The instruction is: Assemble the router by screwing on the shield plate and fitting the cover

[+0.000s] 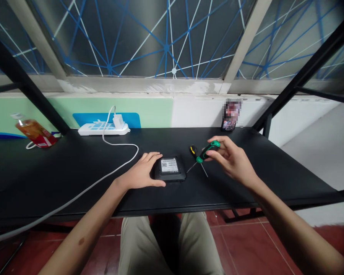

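Note:
A flat black electronic box (pixel 174 177) with a white printed label on its upper face lies on the black table. My left hand (pixel 141 172) grips its left side, fingers at the far edge and thumb along the near one. My right hand (pixel 232 158) holds a green and black screwdriver (pixel 208 150) by the handle, tilted down to the left. Its tip is at the right edge of the box; I cannot tell whether they touch. Behind it, a black and yellow screwdriver (pixel 193 150) rests on the table, its shaft crossing below the held one.
A white power strip (pixel 96 130) with a plugged-in charger (pixel 118 121) sits at the back left. From it a white cable (pixel 88 188) runs across the table's left side. A bottle (pixel 37 131) stands far left. A phone (pixel 231 114) leans against the back wall.

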The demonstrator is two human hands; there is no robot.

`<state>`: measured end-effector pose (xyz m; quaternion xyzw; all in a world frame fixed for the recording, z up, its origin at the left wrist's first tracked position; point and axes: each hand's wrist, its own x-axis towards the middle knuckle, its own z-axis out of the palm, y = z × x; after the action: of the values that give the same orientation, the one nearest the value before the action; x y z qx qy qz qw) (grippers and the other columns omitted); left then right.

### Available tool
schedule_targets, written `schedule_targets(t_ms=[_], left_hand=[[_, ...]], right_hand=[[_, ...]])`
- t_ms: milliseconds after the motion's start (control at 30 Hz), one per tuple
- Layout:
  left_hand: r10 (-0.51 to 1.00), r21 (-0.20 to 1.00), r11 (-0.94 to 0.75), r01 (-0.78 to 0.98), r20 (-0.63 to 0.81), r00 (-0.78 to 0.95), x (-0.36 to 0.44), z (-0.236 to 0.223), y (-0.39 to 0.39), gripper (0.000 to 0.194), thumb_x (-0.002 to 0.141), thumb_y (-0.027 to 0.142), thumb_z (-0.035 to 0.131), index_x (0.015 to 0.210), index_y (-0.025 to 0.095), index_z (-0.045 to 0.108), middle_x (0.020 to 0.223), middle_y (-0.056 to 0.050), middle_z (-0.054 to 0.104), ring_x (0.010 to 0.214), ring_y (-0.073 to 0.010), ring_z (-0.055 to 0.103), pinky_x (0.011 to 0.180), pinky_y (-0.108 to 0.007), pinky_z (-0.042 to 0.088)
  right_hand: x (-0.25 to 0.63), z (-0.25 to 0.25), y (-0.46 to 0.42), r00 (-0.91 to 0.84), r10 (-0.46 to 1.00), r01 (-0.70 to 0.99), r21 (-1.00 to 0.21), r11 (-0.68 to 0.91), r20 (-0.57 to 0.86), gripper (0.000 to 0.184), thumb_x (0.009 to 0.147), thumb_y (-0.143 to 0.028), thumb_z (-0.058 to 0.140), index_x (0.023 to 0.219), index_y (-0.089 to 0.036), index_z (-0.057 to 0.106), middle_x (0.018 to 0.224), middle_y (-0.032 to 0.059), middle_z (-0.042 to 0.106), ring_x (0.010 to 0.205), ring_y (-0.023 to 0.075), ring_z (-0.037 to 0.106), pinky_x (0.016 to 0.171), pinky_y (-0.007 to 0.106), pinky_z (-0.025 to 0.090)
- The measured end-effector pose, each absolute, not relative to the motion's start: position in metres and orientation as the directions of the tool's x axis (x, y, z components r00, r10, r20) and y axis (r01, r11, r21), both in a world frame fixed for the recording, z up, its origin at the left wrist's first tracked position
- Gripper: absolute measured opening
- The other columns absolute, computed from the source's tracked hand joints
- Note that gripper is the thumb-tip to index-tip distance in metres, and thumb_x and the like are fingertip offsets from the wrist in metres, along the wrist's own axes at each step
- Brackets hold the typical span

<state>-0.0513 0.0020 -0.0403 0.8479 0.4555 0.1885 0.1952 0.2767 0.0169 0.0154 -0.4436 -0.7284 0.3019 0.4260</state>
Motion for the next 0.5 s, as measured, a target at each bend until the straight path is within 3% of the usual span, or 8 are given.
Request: schedule_targets(t_ms=[133, 300, 500], left_hand=[[0.845, 0.503, -0.512, 0.696, 0.150, 0.514, -0.051, -0.040, 0.002, 0.098, 0.072, 0.067, 0.078, 0.150, 0.024, 0.038, 0.151, -0.014, 0.042, 0.140, -0.0383, 0.038, 0.115, -0.055, 0.037], [0.845, 0.503, -0.514, 0.695, 0.157, 0.511, -0.051, -0.039, 0.003, 0.097, 0.071, 0.066, 0.079, 0.149, 0.024, 0.040, 0.150, -0.014, 0.043, 0.138, -0.0380, 0.039, 0.115, -0.054, 0.037], [0.850, 0.503, -0.506, 0.701, 0.151, 0.505, -0.051, -0.040, 0.003, 0.098, 0.071, 0.066, 0.079, 0.149, 0.023, 0.040, 0.151, -0.014, 0.043, 0.139, -0.0379, 0.038, 0.116, -0.054, 0.036]], right_hand=[[0.305, -0.007, 0.016, -0.179, 0.954, 0.218, -0.935, 0.278, 0.241, 0.042, 0.080, -0.053, 0.075, 0.106, -0.028, 0.053, 0.085, -0.0001, 0.073, 0.074, 0.0227, 0.078, 0.071, 0.035, 0.065], [0.327, -0.032, 0.007, -0.133, 0.989, 0.193, -0.977, 0.095, 0.070, 0.049, 0.074, -0.056, 0.079, 0.102, -0.026, 0.052, 0.082, 0.0013, 0.075, 0.077, 0.0237, 0.078, 0.078, 0.039, 0.066], [0.325, -0.038, 0.003, -0.094, 0.995, 0.138, -0.989, 0.050, 0.037, 0.051, 0.072, -0.055, 0.082, 0.102, -0.025, 0.054, 0.083, 0.0012, 0.074, 0.080, 0.0237, 0.078, 0.080, 0.040, 0.066]])
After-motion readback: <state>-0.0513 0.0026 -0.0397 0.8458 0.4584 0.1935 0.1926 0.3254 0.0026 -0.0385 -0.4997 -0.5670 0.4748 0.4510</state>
